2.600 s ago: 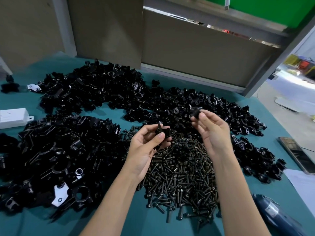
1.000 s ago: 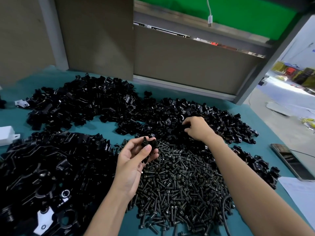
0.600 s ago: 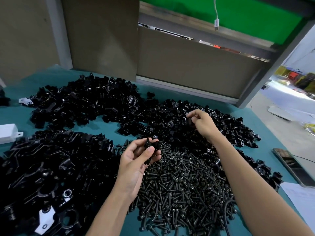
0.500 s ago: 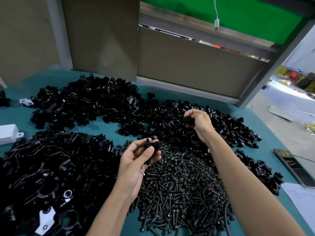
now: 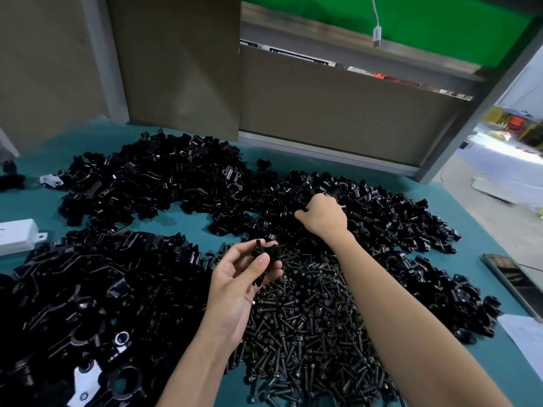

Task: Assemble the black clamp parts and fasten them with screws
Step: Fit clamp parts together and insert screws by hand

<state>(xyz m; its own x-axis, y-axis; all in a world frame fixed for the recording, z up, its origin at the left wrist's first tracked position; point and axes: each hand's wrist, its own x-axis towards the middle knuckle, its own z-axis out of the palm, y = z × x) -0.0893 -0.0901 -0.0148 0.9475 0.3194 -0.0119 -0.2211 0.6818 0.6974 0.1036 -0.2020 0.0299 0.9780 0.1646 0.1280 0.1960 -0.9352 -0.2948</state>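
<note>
My left hand (image 5: 239, 277) holds a small black clamp part (image 5: 264, 251) between thumb and fingers, above the near edge of a heap of dark screws (image 5: 311, 321). My right hand (image 5: 323, 215) reaches into the far pile of small black clamp pieces (image 5: 382, 210), knuckles up and fingers curled down among them; what the fingers hold is hidden. A big heap of larger black brackets (image 5: 97, 283) lies at the left, and another pile of black parts (image 5: 152, 177) at the back left.
The teal table (image 5: 182, 221) carries a white box (image 5: 17, 240) at the left edge, a phone (image 5: 514, 280) and paper (image 5: 526, 333) at the right. More clamp pieces (image 5: 446, 295) lie right of the screws. Brown panels stand behind the table; a cable plug (image 5: 376, 36) hangs above.
My right hand let go of the piece it held near the left hand, went out to the far clamp pile and now digs in it. My left hand stays put with its part.
</note>
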